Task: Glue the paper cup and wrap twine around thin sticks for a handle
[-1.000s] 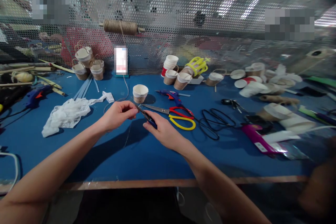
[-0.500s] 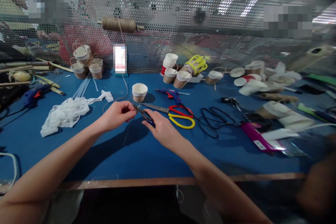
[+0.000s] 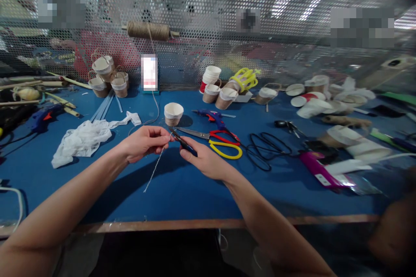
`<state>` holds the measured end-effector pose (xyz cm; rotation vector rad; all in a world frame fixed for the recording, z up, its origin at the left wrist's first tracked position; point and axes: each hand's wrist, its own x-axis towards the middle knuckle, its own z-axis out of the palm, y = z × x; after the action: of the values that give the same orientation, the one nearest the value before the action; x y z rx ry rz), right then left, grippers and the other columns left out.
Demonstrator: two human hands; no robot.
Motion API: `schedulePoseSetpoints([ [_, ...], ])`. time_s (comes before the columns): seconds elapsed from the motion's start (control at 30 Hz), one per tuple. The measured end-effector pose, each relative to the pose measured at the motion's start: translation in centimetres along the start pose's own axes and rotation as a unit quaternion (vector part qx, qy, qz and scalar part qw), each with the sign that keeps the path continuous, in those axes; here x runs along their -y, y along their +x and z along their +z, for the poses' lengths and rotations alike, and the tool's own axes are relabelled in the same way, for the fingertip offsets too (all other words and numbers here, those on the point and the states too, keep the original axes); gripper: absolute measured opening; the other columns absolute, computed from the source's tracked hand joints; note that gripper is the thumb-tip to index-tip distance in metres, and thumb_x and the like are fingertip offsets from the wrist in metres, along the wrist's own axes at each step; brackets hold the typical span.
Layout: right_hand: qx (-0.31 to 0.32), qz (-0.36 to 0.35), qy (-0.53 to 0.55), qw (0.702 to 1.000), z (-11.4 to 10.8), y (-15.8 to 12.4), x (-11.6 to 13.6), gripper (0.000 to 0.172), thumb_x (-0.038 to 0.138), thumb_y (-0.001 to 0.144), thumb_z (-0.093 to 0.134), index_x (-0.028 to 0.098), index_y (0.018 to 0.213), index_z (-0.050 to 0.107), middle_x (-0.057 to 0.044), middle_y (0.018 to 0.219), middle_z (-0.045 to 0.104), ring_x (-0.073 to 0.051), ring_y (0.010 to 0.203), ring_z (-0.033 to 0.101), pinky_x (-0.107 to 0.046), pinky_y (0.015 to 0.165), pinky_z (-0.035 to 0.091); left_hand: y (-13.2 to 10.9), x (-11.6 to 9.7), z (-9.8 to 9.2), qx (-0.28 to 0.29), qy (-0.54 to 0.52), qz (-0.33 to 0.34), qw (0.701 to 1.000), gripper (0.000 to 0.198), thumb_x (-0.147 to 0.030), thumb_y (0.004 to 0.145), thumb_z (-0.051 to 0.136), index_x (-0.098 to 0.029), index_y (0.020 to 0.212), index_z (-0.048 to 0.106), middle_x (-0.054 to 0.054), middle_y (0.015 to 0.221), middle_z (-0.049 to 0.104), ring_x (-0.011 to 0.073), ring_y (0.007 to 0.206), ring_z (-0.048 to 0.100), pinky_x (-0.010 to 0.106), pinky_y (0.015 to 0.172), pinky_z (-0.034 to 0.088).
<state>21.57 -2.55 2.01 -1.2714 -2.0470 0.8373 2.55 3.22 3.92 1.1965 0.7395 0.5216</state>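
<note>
My left hand [image 3: 146,142] is closed in a pinch on a piece of jute twine [image 3: 155,169] whose free end hangs down and to the left over the blue table [image 3: 169,190]. My right hand [image 3: 206,160] grips small dark snips with a blue handle [image 3: 182,141], their tips pointing at the twine just by my left fingertips. The twine runs up from the table to a spool [image 3: 148,30] on a rod at the mesh wall. A twine-wrapped paper cup [image 3: 173,114] stands just beyond my hands.
Red-and-yellow scissors [image 3: 224,143], a blue glue gun [image 3: 209,116] and a black cable [image 3: 268,149] lie to the right. White lace [image 3: 82,138] lies left. Groups of wrapped cups [image 3: 107,80] stand at the back; cups and clutter [image 3: 328,104] fill the right.
The hanging end of twine below my left hand now shows clearly, swung out down-left. Both hands stayed almost in place, snips still at the twine.
</note>
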Motion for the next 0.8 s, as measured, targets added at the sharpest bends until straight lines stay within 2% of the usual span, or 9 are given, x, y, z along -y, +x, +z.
schedulePoseSetpoints([
  [0.17, 0.011, 0.002, 0.003, 1.000, -0.21, -0.06, -0.30, 0.046, 0.038, 0.086, 0.045, 0.016, 0.125, 0.045, -0.009, 0.124, 0.054, -0.023, 0.112, 0.052, -0.040, 0.094, 0.042, 0.11, 0.13, -0.30, 0.063, -0.082, -0.012, 0.995, 0.014, -0.023, 0.072, 0.064, -0.010, 0.074, 0.061, -0.003, 0.054, 0.054, 0.0022, 0.043, 0.041, 0.018, 0.047, 0.030],
  [0.3, 0.008, -0.011, -0.004, 1.000, -0.19, -0.16, -0.50, 0.045, 0.039, 0.085, 0.045, 0.016, 0.124, 0.048, -0.009, 0.121, 0.056, -0.022, 0.109, 0.054, -0.039, 0.092, 0.043, 0.16, 0.25, -0.43, 0.089, -0.096, -0.011, 0.991, 0.014, -0.022, 0.070, 0.065, -0.009, 0.072, 0.061, -0.002, 0.052, 0.053, 0.0036, 0.045, 0.042, 0.018, 0.046, 0.029],
  [0.57, 0.030, -0.008, 0.019, 0.999, -0.18, -0.33, -0.11, 0.040, 0.037, 0.087, 0.043, 0.021, 0.122, 0.050, -0.005, 0.118, 0.059, -0.022, 0.107, 0.055, -0.039, 0.092, 0.043, 0.02, 0.33, -0.49, 0.076, -0.051, 0.015, 0.996, 0.012, -0.022, 0.071, 0.063, -0.010, 0.070, 0.060, -0.002, 0.052, 0.053, 0.0045, 0.047, 0.043, 0.018, 0.047, 0.029],
  [0.8, 0.028, 0.009, 0.009, 1.000, -0.46, -0.29, 0.02, 0.045, 0.037, 0.085, 0.046, 0.016, 0.125, 0.046, -0.008, 0.120, 0.057, -0.021, 0.106, 0.055, -0.039, 0.090, 0.044, -0.09, 0.30, -0.68, 0.078, -0.060, -0.012, 0.995, 0.010, -0.021, 0.071, 0.063, -0.011, 0.070, 0.061, -0.001, 0.054, 0.053, 0.0051, 0.048, 0.043, 0.019, 0.048, 0.029],
])
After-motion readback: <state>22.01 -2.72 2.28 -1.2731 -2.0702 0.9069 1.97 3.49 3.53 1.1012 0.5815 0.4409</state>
